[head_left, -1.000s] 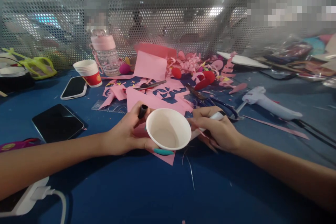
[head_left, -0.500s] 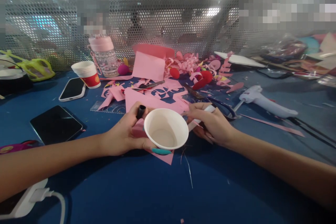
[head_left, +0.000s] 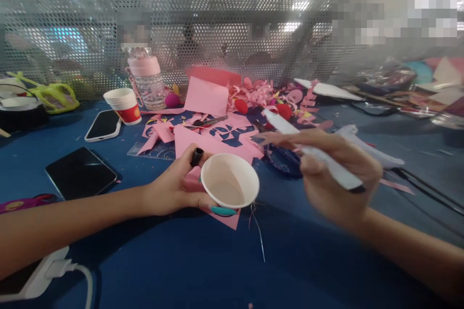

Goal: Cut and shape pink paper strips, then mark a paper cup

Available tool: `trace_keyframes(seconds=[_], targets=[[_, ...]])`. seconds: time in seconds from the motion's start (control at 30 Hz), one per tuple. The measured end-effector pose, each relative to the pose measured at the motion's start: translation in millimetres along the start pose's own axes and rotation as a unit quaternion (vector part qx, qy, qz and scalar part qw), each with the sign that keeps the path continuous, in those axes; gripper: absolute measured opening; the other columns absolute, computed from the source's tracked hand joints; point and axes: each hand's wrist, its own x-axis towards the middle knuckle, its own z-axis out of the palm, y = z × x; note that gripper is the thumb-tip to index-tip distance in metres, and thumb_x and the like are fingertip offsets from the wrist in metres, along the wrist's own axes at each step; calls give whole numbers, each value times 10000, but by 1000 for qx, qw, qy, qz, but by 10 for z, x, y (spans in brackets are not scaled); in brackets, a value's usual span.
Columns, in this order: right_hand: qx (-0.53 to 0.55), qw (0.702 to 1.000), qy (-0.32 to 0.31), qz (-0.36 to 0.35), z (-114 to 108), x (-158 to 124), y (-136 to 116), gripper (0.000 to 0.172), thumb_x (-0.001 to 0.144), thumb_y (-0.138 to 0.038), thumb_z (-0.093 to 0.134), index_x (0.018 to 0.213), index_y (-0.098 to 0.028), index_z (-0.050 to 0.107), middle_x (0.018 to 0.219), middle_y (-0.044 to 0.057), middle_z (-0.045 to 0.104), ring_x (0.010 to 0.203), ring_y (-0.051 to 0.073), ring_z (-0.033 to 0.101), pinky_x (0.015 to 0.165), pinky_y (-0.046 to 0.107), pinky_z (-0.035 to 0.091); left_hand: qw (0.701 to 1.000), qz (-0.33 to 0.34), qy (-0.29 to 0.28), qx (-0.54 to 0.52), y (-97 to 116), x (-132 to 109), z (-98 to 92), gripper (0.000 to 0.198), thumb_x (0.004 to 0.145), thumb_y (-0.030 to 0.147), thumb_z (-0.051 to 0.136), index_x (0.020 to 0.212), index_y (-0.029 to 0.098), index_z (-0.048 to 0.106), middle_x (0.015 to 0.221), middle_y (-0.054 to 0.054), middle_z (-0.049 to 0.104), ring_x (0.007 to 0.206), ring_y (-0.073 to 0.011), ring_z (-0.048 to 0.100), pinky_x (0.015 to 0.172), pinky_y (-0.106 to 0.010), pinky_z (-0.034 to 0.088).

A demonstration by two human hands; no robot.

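My left hand (head_left: 177, 183) is closed around a white paper cup (head_left: 230, 181), whose open mouth faces me. A black marker cap (head_left: 196, 156) is also held between its fingers. A teal piece (head_left: 223, 211) shows at the cup's lower rim, near the thumb. To the right of the cup, my right hand (head_left: 335, 171) is raised and holds a white marker (head_left: 319, 154) that slants across the fingers. The marker and the cup are apart. Pink paper (head_left: 199, 145) lies behind the cup, and a pink corner shows beneath it.
Pink scraps (head_left: 253, 91) and scissors (head_left: 282, 159) lie at the middle back. A glue gun (head_left: 369, 149) is at right. On the left are two phones (head_left: 81, 174), stacked cups (head_left: 125, 106) and a bottle (head_left: 147, 82). A power strip (head_left: 47, 275) sits at lower left.
My right hand has moved away from the cup, to the right and up, turning the marker as it holds it. My left hand and the cup have stayed almost in place.
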Motion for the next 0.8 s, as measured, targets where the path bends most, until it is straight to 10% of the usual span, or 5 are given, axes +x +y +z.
trace_keyframes(seconds=[0.2, 0.53, 0.8], targets=[[-36, 984, -173, 16, 96, -87, -16, 504, 680, -244, 714, 1135, -280, 500, 1147, 49, 577, 1091, 236, 522, 949, 404, 404, 1000, 16, 10, 23, 8, 14, 1, 481, 621, 307, 743, 875, 223, 343, 931, -16, 471, 909, -191, 478, 761, -336, 413], [-65, 978, -194, 49, 84, -43, -12, 521, 673, -311, 714, 1133, -253, 475, 1132, 57, 587, 1061, 227, 539, 868, 349, 451, 999, -12, 4, -51, 85, -3, 55, 464, 620, 256, 745, 853, 229, 344, 879, 6, 462, 873, -169, 508, 736, -309, 448], [-63, 979, -189, 45, 80, -49, 0, 541, 661, -313, 721, 1132, -220, 471, 1167, 90, 564, 1055, 240, 541, 828, 345, 478, 993, 101, 64, 10, 162, 34, 56, 472, 646, 305, 725, 914, 248, 341, 1313, -82, 312, 1206, -284, 344, 980, -484, 306]])
